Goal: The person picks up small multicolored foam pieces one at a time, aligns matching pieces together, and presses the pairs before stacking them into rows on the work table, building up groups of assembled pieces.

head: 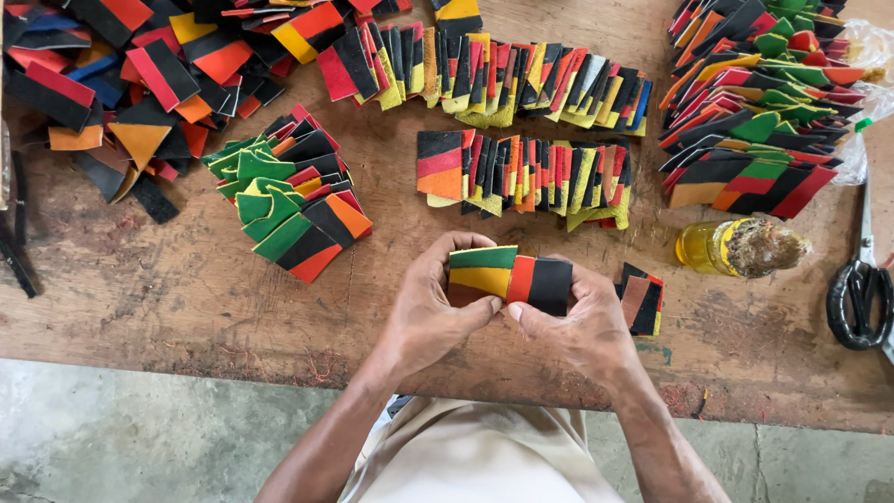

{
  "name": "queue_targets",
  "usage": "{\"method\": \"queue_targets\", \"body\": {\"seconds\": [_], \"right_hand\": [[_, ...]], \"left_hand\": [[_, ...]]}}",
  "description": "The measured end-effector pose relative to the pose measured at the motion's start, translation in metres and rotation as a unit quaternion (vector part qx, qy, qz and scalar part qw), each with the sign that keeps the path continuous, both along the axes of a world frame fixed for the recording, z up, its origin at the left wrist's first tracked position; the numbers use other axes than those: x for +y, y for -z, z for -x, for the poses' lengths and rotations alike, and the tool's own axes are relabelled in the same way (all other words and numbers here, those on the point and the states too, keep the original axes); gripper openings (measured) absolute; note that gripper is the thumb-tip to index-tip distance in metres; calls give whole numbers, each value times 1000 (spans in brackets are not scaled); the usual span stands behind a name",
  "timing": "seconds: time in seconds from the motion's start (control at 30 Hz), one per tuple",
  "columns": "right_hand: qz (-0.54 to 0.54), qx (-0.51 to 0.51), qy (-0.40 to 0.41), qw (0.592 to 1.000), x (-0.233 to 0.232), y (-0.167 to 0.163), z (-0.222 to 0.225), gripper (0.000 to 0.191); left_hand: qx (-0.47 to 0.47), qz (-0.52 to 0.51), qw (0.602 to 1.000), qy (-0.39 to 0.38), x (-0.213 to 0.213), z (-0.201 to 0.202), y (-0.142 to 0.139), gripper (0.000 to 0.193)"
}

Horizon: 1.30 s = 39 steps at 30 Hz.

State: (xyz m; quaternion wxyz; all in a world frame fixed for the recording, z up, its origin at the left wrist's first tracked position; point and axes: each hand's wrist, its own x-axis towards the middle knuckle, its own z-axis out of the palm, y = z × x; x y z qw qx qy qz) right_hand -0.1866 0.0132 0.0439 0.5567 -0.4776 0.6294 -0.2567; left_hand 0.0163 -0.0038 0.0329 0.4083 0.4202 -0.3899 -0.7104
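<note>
Both the left hand (pixel 430 312) and the right hand (pixel 579 321) pinch two striped patches (pixel 510 278) together above the table edge (pixel 186 307), many finished rows (pixel 521 172) lying behind, loose pieces (pixel 121 84) apparently left.

Scissors (pixel 859 300) right of jar (pixel 740 248)

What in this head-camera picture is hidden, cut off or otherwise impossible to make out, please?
- Lower part of the striped pieces: covered by the left hand and right hand.
- Small stack: partly behind the right hand.
- Scissors: cut off by the right edge.
- Jar: contents unclear under its crusted top.
- Pile and stacks: cut off by the top edge.
</note>
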Motion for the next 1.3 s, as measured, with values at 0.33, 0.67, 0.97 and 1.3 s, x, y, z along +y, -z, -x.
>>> {"method": "queue_targets", "body": {"seconds": [0.33, 0.67, 0.97, 1.3], "right_hand": [[-55, -215, 34, 974, -4, 23, 14, 25], [-68, -340, 40, 937, -2, 35, 18, 25], [-22, -248, 36, 968, -3, 31, 27, 21], [0, -104, -43, 994, -4, 21, 11, 17]], "left_hand": [[47, -59, 997, -7, 3, 1, 8, 47], [38, 4, 999, -27, 8, 6, 7, 39], [62, -41, 997, -16, 6, 11, 9, 39], [-59, 10, 997, -43, 19, 15, 4, 29]]}}
